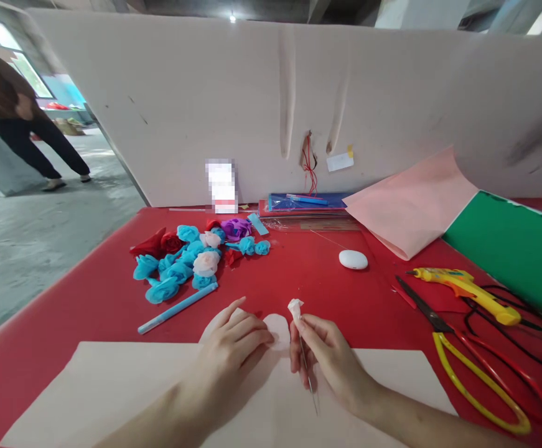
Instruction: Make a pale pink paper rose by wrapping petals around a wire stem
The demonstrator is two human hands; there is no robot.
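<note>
Your right hand (325, 353) pinches one white bud (294, 307) on one wire (309, 381), near two petals (278, 328) | your left hand (230, 348) lies over petals, grip I cannot tell | rightward: one glue gun (467, 290), one scissors (425, 306)

Desk (294, 270) plain red. Left of centre: flowers (177, 272) blue, red, purple, pale pink. Lower centre: bud (295, 308) white. Right: glue gun (471, 290) yellow, sheet (508, 249) green.

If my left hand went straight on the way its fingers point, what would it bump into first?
Most likely your right hand, beyond the pale paper cutout, holding a white paper bud on a wire; depth is hard to judge.
</note>
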